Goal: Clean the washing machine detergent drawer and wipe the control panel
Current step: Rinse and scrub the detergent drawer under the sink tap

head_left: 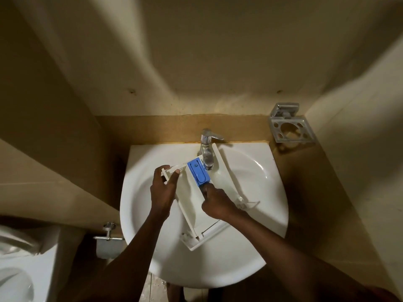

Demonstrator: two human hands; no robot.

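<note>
Forearms [130, 247] reaching in over near rim of sink [250, 171]. Detergent drawer [189, 208] lying slantwise across basin, far end under tap [206, 153], front panel toward near rim. Left hand [162, 188] gripping far-left corner wall. Right hand [216, 203] curling at near end of blue insert [198, 173], apparently pinching it. Judged: light, stiff, thin-walled plastic, turning slippery when wet. Side walls offering firmer hold than insert.

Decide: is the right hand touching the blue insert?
Touching. Head view: fingers of the right hand meet the near end of the blue insert in the detergent drawer, no gap.
</note>
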